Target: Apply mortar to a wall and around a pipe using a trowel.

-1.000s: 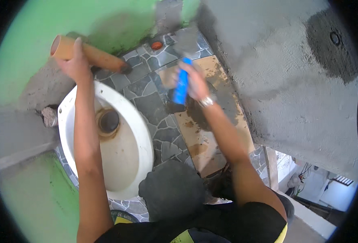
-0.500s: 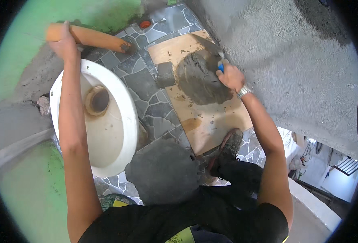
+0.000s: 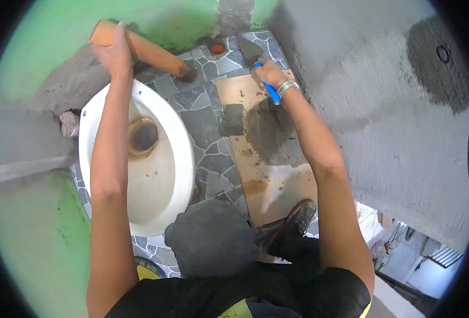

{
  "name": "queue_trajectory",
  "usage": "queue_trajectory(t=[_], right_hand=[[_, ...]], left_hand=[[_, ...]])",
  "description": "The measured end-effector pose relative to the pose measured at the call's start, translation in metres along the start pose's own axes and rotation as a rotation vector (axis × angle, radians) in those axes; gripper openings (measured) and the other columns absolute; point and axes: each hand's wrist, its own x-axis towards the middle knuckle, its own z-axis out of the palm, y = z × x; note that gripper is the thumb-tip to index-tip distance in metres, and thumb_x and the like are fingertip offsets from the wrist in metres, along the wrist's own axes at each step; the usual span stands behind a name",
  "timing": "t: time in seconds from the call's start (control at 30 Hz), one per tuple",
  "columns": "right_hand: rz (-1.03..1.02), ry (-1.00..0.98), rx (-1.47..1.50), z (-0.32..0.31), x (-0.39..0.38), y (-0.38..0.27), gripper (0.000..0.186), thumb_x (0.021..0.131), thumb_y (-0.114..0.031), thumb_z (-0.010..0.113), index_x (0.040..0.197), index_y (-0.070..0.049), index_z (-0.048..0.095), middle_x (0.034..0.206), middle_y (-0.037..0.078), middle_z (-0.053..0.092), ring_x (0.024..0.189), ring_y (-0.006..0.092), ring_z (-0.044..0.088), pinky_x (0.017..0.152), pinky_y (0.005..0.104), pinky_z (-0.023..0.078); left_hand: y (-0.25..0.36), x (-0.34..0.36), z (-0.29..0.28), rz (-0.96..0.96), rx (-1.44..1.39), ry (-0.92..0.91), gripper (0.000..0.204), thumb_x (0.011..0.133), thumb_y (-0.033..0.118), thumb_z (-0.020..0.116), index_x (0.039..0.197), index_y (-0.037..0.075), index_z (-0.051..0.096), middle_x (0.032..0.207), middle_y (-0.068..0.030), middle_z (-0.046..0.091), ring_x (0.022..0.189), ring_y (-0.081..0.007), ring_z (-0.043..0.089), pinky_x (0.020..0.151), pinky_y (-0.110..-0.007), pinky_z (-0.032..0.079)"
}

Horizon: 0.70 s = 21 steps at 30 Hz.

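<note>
At the far left, my left hand (image 3: 117, 55) is closed round an orange plastic pipe (image 3: 157, 57), which slants down to the right; its lower end is smeared with mortar. My right hand (image 3: 273, 75) grips a trowel (image 3: 270, 92) by its blue handle. The grey blade, which seems to carry mortar, points away over the tiles near the board's far edge. Below that hand a heap of wet mortar (image 3: 269, 135) lies on a thin wooden board (image 3: 282, 193). Under my left forearm stands a white toilet bowl (image 3: 186, 153), with a round brown opening inside.
A red round pipe opening (image 3: 217, 49) sits in the stone-patterned tiles (image 3: 197, 124) at the far side. Green wall (image 3: 165, 21) rises behind, a rough grey wall (image 3: 372, 95) at the right. A square grey patch (image 3: 232, 119) overlaps the board's left edge. My shoe (image 3: 301, 216) stands near it.
My right hand has lifted the trowel off the mortar heap and carried it away from me and to the left. My left hand keeps hold of the pipe. The whole view has shifted slightly.
</note>
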Motion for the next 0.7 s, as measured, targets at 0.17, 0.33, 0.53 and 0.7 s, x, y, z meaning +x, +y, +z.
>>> queue_trajectory(t=[0.17,0.33,0.53,0.7], right_hand=[[0.09,0.307,-1.069,0.034,0.028,-0.02,0.037,0.087,-0.028,0.064,0.107,0.002,0.072,0.116,0.028,0.069,0.111,0.0422,0.066,0.096,0.0486,0.054],[0.082,0.538,-1.223,-0.013,-0.009,-0.003,0.029,0.089,-0.026,0.066,0.105,-0.002,0.069,0.103,0.023,0.073,0.095,0.0426,0.072,0.08,0.0511,0.059],[0.194,0.261,-1.207,-0.032,-0.208,-0.01,0.041,0.091,-0.03,0.063,0.121,-0.003,0.054,0.096,0.03,0.069,0.088,0.0494,0.068,0.077,0.0571,0.055],[0.174,0.257,-0.956,-0.044,-0.257,-0.006,0.045,0.086,-0.027,0.066,0.121,0.0,0.056,0.1,0.033,0.068,0.094,0.05,0.067,0.086,0.0571,0.053]], left_hand=[[-0.023,0.014,-0.008,0.09,0.057,0.055,0.06,0.078,0.034,0.083,0.12,-0.002,0.058,0.113,-0.0163,0.067,0.104,-0.0268,0.065,0.095,-0.039,0.049],[-0.021,0.008,-0.003,0.058,0.1,0.021,0.067,0.076,0.038,0.084,0.121,-0.003,0.057,0.115,-0.0181,0.066,0.106,-0.0298,0.064,0.096,-0.041,0.049],[-0.016,0.007,-0.008,0.162,0.208,0.019,0.07,0.077,0.041,0.084,0.125,-0.002,0.056,0.118,-0.0171,0.065,0.108,-0.0293,0.064,0.096,-0.04,0.049],[-0.022,0.011,-0.007,0.156,0.281,0.025,0.076,0.075,0.041,0.086,0.127,-0.003,0.053,0.119,-0.0193,0.063,0.108,-0.0308,0.064,0.096,-0.041,0.05]])
